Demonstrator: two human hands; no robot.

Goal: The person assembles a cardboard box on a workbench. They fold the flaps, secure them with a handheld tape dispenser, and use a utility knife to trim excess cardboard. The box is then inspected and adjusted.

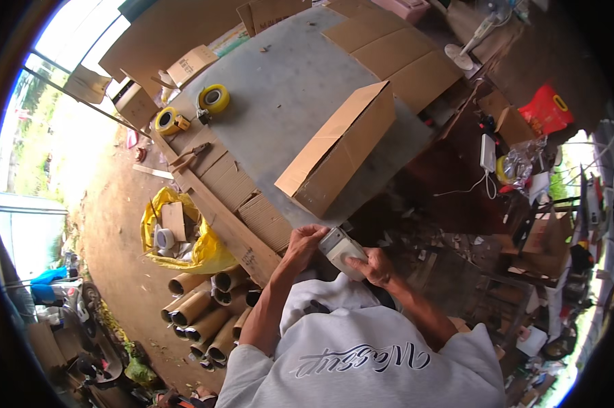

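Note:
In front of my chest, at the near edge of the work table (252, 136), I hold a small off-white block-shaped thing (345, 257) with a grey, flat upper end; its exact kind I cannot make out. My right hand (376, 266) is closed round its right side, thumb lying on the pale face. At the upper left corner of it, the fingers of my left hand (305, 246) are pinched together against the grey end. Just beyond my hands lies a long, closed cardboard box (341, 149), set slantwise on the table.
Two yellow tape rolls (213, 98) and pliers (190, 156) lie toward the table's left side. Flattened cardboard (395, 51) covers its far right. On the floor at left are a yellow bag (208, 250) and several cardboard tubes (201, 319). A white power bank-like block (488, 152) trails a cable at right.

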